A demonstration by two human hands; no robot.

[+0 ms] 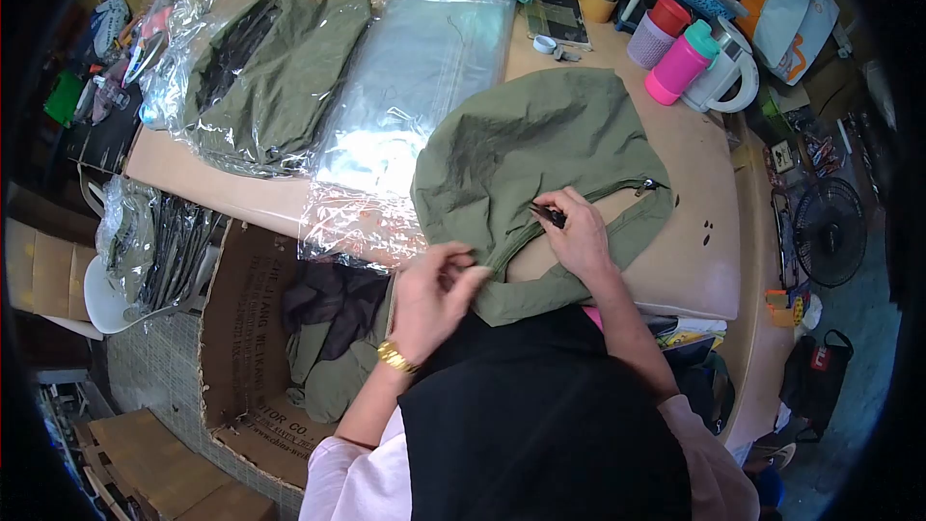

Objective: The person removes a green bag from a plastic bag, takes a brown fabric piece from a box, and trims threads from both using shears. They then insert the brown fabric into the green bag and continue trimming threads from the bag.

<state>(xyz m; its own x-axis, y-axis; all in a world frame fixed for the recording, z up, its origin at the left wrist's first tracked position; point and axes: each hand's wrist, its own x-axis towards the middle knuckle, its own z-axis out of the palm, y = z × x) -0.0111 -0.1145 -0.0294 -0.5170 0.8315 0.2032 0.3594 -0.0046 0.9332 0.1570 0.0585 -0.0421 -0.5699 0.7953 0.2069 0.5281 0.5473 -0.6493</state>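
Observation:
An olive-green fabric bag [526, 140] lies spread on the table, with a long curved opening and a zipper pull [648, 185] near its right end. My right hand [574, 236] is closed on a small dark tool [550, 215] over the opening; its exact kind is hard to make out. At the bag's lower left edge is my left hand [439, 291], slightly blurred, its fingers half curled and the thumb apart from them. I cannot see anything held in it. A gold watch [396, 357] circles the left wrist.
Clear plastic bags [424, 68] are stacked behind the left hand, beside a plastic-wrapped green garment-like piece [280, 82]. A cardboard box [246, 357] with dark fabric stands at the table's left edge. A pink bottle [675, 68] and a white kettle [723, 72] stand back right.

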